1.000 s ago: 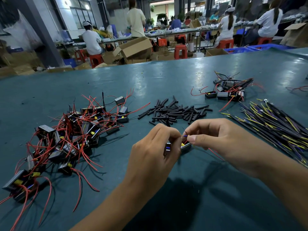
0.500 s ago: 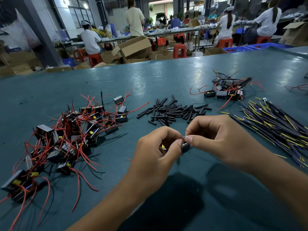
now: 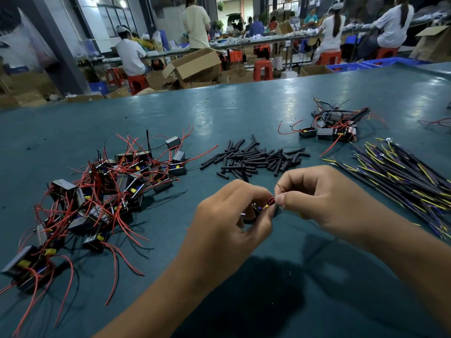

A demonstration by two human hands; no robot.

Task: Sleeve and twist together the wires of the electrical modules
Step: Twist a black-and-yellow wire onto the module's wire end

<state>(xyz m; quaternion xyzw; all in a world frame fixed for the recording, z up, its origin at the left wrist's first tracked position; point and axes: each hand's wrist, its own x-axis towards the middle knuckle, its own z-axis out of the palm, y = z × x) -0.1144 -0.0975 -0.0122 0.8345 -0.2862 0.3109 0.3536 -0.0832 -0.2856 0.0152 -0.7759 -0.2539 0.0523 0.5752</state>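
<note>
My left hand [image 3: 231, 215] grips a small black electrical module [image 3: 255, 211], mostly hidden under its curled fingers. My right hand [image 3: 322, 198] pinches the module's thin red wire [image 3: 271, 200] between thumb and forefinger, right against my left fingertips. A pile of black sleeve tubes [image 3: 253, 159] lies just beyond both hands. Several black modules with red wires [image 3: 102, 196] are heaped at the left. A small group of modules [image 3: 334, 128] sits at the far right.
A bundle of purple, yellow and black wires [image 3: 410, 181] fans out at the right. The teal table [image 3: 219, 113] reaches to a far edge, with cardboard boxes [image 3: 195, 64], red stools and seated workers behind it.
Both hands stay at the same spot, fingertips together. A loop of red wire now shows between my fingertips, and my right thumb and forefinger have shifted on it.
</note>
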